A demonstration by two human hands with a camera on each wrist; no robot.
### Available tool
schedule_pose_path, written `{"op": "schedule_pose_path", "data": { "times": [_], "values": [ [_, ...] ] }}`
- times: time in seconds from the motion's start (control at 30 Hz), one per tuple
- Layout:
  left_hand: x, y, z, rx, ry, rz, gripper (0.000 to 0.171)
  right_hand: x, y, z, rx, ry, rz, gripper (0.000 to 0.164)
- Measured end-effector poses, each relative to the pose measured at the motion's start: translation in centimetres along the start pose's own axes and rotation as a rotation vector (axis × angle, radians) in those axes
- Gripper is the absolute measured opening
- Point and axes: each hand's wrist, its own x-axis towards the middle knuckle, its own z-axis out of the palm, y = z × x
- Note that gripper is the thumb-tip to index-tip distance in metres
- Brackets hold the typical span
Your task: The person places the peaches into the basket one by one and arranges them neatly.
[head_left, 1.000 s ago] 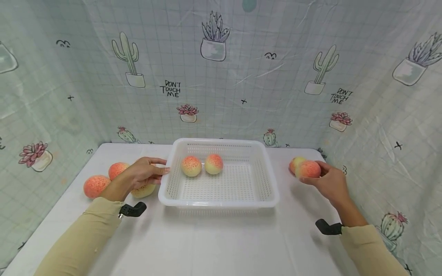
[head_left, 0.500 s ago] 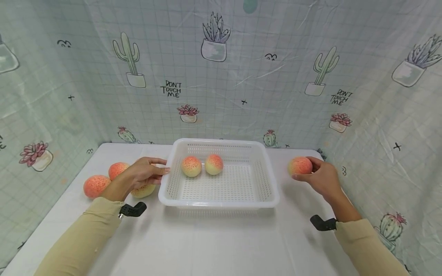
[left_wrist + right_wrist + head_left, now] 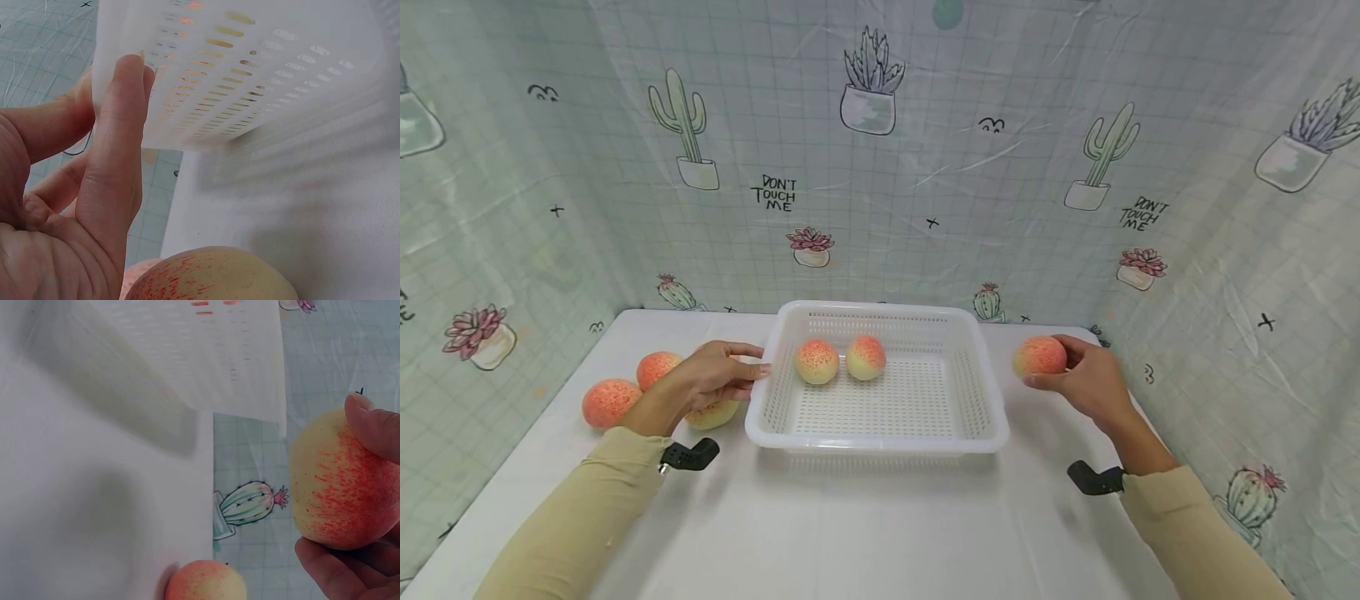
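My left hand (image 3: 709,377) pinches the left rim of a white perforated plastic basket (image 3: 880,444), thumb on one side and fingers on the other in the left wrist view. Two peaches, one speckled (image 3: 817,362) and one smoother (image 3: 866,357), sit inside at the back left. To the right of the basket, my right hand (image 3: 1093,379) grips a red and yellow peach (image 3: 340,484) between thumb and fingers, raised over the table. Another peach (image 3: 207,582) lies on the table below it in the right wrist view; the held peach hides it in the head view.
Several peaches lie left of the basket, among them a red one (image 3: 611,404), one behind it (image 3: 657,367) and a yellowish one (image 3: 711,415) partly under my left hand. A cactus-print curtain (image 3: 880,183) encloses the white table (image 3: 880,525) at the back and sides.
My right hand has lifted the peach slightly and moved it left toward the basket, off the peach beside it. My left hand and the basket have stayed in place.
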Motion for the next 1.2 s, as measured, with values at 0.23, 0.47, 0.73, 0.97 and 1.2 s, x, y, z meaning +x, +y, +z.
{"op": "schedule_pose_path", "data": {
  "times": [0.23,0.47,0.73,0.97,1.2],
  "values": [
    [0.1,0.0,-0.1,-0.004,0.003,-0.004,0.066,0.3,-0.7,0.3,0.016,-0.022,-0.016,0.087],
    [0.1,-0.1,0.0,-0.005,0.018,-0.019,0.064,0.6,-1.6,0.3,0.016,-0.048,-0.029,0.088],
    [0.2,-0.1,0.0,-0.016,0.020,-0.019,0.063,0.7,-2.8,0.6,0.008,-0.056,-0.041,0.083],
    [0.3,-0.1,0.0,-0.018,0.020,-0.018,0.065,0.9,-3.6,0.9,-0.003,-0.068,-0.044,0.087],
    [0.2,-0.2,-0.1,-0.009,0.029,-0.016,0.063,1.2,-4.6,1.2,-0.009,-0.089,-0.064,0.085]
  ]
}}
